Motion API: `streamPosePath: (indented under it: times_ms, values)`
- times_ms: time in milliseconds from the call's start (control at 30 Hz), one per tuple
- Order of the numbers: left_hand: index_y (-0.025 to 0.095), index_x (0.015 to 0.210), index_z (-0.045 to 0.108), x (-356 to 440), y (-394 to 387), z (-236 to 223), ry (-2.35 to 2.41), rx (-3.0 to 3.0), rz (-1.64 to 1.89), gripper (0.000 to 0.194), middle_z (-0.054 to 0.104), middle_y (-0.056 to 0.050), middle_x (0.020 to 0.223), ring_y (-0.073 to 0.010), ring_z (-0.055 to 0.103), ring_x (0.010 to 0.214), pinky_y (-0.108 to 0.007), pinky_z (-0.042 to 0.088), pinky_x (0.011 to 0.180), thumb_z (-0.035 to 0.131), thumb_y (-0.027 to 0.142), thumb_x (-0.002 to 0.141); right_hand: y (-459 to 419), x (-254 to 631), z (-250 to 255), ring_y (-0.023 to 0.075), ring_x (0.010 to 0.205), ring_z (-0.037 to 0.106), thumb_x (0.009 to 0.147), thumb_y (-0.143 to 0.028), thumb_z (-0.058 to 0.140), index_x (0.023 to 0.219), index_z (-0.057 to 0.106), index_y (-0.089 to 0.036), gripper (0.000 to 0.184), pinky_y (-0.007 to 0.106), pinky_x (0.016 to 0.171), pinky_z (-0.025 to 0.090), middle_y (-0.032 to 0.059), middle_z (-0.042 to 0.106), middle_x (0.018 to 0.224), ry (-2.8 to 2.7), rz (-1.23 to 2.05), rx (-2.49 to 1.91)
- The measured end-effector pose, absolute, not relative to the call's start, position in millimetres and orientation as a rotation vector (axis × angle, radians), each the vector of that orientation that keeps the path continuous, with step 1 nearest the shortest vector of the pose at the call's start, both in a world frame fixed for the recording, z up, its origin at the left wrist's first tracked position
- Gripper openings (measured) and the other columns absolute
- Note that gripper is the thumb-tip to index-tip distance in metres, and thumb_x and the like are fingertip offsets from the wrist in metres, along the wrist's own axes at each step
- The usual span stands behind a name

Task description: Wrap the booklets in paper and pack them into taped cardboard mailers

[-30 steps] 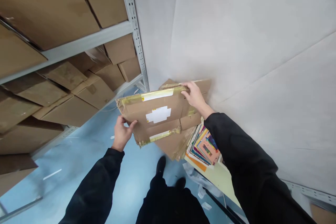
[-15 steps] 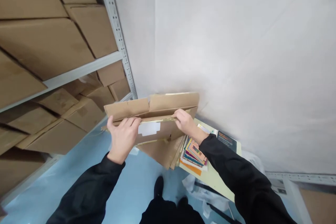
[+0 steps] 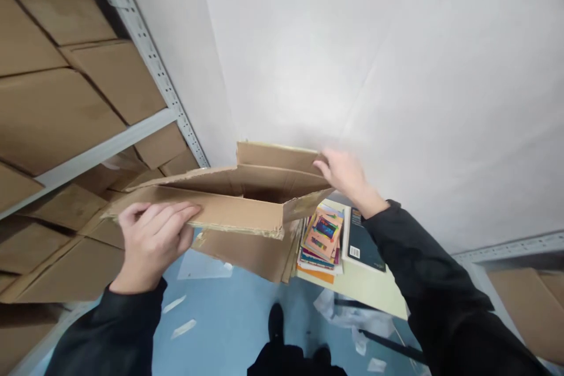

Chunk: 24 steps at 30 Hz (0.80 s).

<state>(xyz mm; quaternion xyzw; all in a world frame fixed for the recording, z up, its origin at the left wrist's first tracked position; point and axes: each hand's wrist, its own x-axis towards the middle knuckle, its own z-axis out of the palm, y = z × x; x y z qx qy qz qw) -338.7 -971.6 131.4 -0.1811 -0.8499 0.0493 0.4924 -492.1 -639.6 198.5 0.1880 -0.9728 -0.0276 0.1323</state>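
The box (image 3: 240, 210) was held aloft before the pale wall (image 3: 352, 70), above the floor (image 3: 229, 311) and the flat cardboard (image 3: 251, 252); whether it touched the latter could not be told. The left hand (image 3: 154, 235) was partly closed, its fingers curled over the near flap; the right hand (image 3: 346, 176) was nearly closed, pinching the right end of the far flap.

Stage of work: judged part-way. The near and far sides stood apart, with a dark gap between them, so the opening was under way. The walls were not yet squared, the form being shallow and skewed. None of the visible flaps was folded shut, and no contents showed in the gap. The underside was hidden, so its state could not be judged.

Surroundings: beside the flat cardboard, a stack of books (image 3: 324, 232) and a dark book (image 3: 361, 247) lay on the bench (image 3: 352, 285), neither of them in hand. At left, cartons (image 3: 53, 117) filled much of the visible rack (image 3: 150, 53).
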Motion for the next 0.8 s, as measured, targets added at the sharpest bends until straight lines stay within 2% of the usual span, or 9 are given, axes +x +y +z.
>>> streamPosePath:
  times_ms: [200,367,433,567,800]
  values:
    - [0.028,0.086,0.063,-362.1,-909.0,191.9,-2.022,-0.744,-0.074,0.026,0.071,0.003,0.078,-0.0215,0.062,0.073,-0.044,0.036,0.087,0.056,0.01,0.069,-544.8,-420.3,262.4,0.0271,0.081,0.06,0.094,-0.048,0.04,0.11,0.058,-0.019,0.038,0.032,0.066,0.035,0.0124,0.068,0.086,-2.711,-0.146,0.042]
    - [0.028,0.086,0.06,-384.8,-783.3,215.7,-1.927,-1.28,-0.248,0.028,0.071,0.005,0.08,-0.0178,0.061,0.073,-0.042,0.038,0.085,0.049,0.007,0.072,-430.9,-332.6,278.6,0.0295,0.087,0.06,0.095,-0.051,0.038,0.107,0.059,-0.016,0.042,0.035,0.069,0.038,0.0132,0.066,0.087,-2.593,-0.23,-0.294]
    - [0.027,0.087,0.059,-381.2,-723.2,215.2,-1.873,-1.465,-0.272,0.026,0.072,0.005,0.084,-0.0165,0.061,0.076,-0.041,0.038,0.086,0.048,0.008,0.074,-379.2,-288.0,276.5,0.0296,0.089,0.06,0.095,-0.054,0.037,0.106,0.059,-0.015,0.047,0.037,0.071,0.04,0.0128,0.066,0.089,-2.537,-0.289,-0.368]
    - [0.025,0.085,0.062,-349.4,-602.7,205.1,-1.851,-1.704,-0.315,0.018,0.072,0.002,0.085,-0.0196,0.062,0.081,-0.044,0.037,0.089,0.048,0.015,0.08,-276.4,-178.8,267.3,0.0287,0.093,0.06,0.096,-0.058,0.031,0.106,0.06,-0.015,0.053,0.039,0.075,0.041,0.0111,0.065,0.096,-2.546,-0.398,-0.5]
    - [0.022,0.092,0.064,-250.1,-423.1,160.5,-1.729,-2.238,-0.373,0.02,0.069,-0.004,0.088,-0.0222,0.06,0.089,-0.043,0.037,0.091,0.045,0.021,0.089,-167.9,7.2,228.8,0.0253,0.084,0.06,0.093,-0.048,0.043,0.103,0.063,-0.019,0.037,0.034,0.072,0.039,0.0082,0.068,0.089,-2.686,-0.396,-0.937]
